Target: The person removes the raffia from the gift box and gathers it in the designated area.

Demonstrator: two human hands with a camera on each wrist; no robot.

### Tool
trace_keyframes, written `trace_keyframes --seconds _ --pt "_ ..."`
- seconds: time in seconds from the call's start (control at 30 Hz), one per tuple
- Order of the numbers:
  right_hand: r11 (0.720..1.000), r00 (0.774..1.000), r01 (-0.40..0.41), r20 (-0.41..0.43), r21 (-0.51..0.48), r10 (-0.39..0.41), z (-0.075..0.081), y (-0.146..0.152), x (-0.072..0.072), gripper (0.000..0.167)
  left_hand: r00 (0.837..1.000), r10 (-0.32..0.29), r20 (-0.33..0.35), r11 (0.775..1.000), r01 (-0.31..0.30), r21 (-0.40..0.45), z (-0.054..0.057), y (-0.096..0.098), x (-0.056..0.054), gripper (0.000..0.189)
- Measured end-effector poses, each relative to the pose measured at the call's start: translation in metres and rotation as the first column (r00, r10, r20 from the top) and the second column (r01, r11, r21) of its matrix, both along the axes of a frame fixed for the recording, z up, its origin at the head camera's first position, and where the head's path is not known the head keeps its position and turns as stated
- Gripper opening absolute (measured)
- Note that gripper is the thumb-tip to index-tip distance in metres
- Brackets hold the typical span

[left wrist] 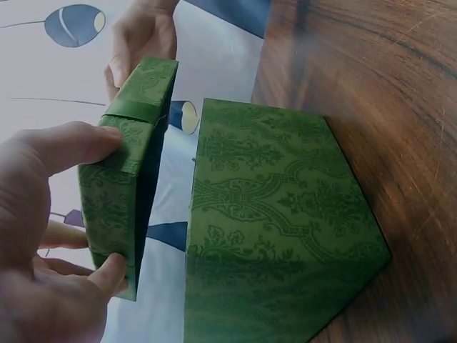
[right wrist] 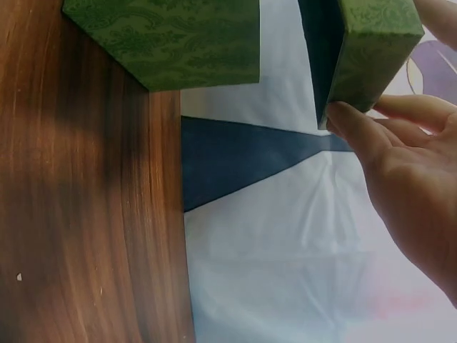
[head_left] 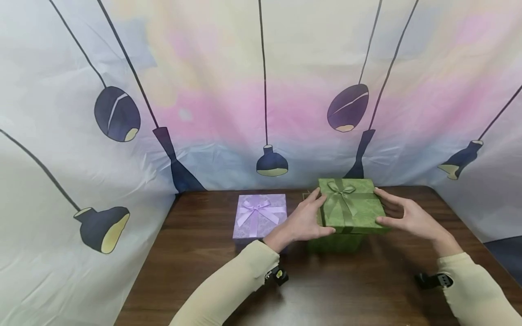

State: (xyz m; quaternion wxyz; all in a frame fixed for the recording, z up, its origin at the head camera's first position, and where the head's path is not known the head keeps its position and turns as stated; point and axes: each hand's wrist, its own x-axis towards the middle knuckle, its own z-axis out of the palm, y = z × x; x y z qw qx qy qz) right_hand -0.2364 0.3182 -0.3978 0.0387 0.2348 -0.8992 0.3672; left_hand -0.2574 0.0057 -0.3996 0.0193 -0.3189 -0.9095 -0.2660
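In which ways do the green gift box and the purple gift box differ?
The green gift box has its lid raised above its base; the purple gift box appears to have its lid on. The left hand and the right hand hold the green box's lid, but neither holds the purple box. Both have a ribbon bow on the lid.

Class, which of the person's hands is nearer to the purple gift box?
Left. The left hand grips the raised green lid on the side toward the purple gift box; the right hand grips the lid's opposite side, farther from that box.
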Motion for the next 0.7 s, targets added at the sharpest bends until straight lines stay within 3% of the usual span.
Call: trace_keyframes --seconds 0.13,0.33,0.7 --pt "0.997 0.999 -0.021 0.041 -0.076 0.024 0.000 0.005 0.001 0.075 1.000 -0.009 -0.004 1.000 0.009 0.003 0.003 0.003 0.000 0.091" --pt "0.994 0.999 -0.018 0.049 -0.110 0.024 -0.001 0.010 0.003 0.074 0.999 -0.026 -0.022 0.999 0.027 0.023 0.000 0.009 -0.001 0.088" --pt "0.997 1.000 0.006 0.030 -0.073 -0.004 0.002 0.021 0.004 0.071 0.999 -0.028 -0.028 0.999 0.029 0.035 0.000 0.018 0.004 0.089"
